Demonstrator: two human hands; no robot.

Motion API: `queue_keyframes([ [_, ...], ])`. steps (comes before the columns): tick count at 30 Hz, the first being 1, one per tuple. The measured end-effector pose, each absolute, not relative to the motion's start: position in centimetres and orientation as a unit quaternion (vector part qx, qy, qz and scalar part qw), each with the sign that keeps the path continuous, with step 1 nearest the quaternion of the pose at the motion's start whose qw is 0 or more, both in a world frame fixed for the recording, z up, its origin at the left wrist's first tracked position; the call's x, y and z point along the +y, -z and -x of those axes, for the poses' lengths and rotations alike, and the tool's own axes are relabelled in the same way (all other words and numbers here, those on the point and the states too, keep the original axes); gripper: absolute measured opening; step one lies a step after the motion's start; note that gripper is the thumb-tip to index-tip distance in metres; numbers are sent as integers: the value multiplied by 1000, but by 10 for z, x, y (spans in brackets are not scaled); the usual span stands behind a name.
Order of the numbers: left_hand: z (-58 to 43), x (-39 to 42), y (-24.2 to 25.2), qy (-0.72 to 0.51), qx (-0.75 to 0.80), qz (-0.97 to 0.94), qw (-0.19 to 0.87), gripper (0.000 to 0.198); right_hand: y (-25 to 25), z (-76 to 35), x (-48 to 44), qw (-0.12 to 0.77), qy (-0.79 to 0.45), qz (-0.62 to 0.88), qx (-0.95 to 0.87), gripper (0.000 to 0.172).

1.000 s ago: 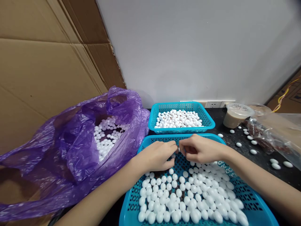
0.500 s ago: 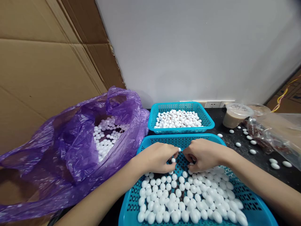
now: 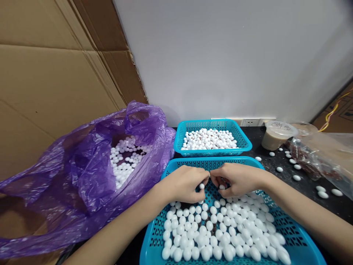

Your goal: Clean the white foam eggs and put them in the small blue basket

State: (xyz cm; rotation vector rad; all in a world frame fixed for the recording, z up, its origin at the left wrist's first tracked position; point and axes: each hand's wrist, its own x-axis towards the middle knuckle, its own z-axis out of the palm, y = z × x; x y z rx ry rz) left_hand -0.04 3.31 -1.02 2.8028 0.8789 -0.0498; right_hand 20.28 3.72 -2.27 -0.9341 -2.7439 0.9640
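Note:
Both hands are over the far part of a large blue basket (image 3: pixel 150 235), which holds many white balls (image 3: pixel 202 241). My left hand (image 3: pixel 187 184) has its fingers curled round a white ball (image 3: pixel 202 186). My right hand (image 3: pixel 234 180) is curled too, with a white ball (image 3: pixel 222 187) between thumb and fingers. The index fingertips of the two hands meet or nearly meet above the basket. Whatever lies between those fingertips is too small to make out. Behind stands a smaller blue basket (image 3: pixel 245 144) with more white balls, some showing reddish marks.
On the left, an open purple plastic bag (image 3: pixel 91 162) contains white balls. A lidded cup (image 3: pixel 275 136), loose white balls (image 3: pixel 296 177) and a clear bag of dark red material (image 3: pixel 306 158) are on the black table at right. Cardboard (image 3: pixel 49 73) stands at left.
My right hand has moved left so that its fingertips reach those of my left hand. The white ball seen at my left fingertips before is now hidden or gone from there.

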Motion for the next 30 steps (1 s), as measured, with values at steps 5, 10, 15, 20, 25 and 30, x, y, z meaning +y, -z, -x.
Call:
queue_keyframes([
  [5, -1, 33, 7, 38, 301, -945, 120, 6, 24, -203, 36, 76, -285, 299, -908, 20],
  [10, -1, 33, 4, 62, 311, -936, 152, 5, 24, -203, 36, 67, -275, 290, -914, 18],
  [15, 0, 32, 6, 79, 316, -929, 176, 8, 23, -203, 36, 72, -280, 262, -921, 24],
  [20, -1, 32, 8, 63, 305, -931, 189, 8, 24, -203, 36, 72, -288, 243, -923, 25],
  [25, -1, 32, 10, -40, 267, -942, 199, 2, 26, -201, 36, 75, -296, 234, -923, 27],
  [30, -2, 33, 8, -140, 241, -940, 195, 13, 25, -198, 33, 78, -277, 275, -917, 23],
])
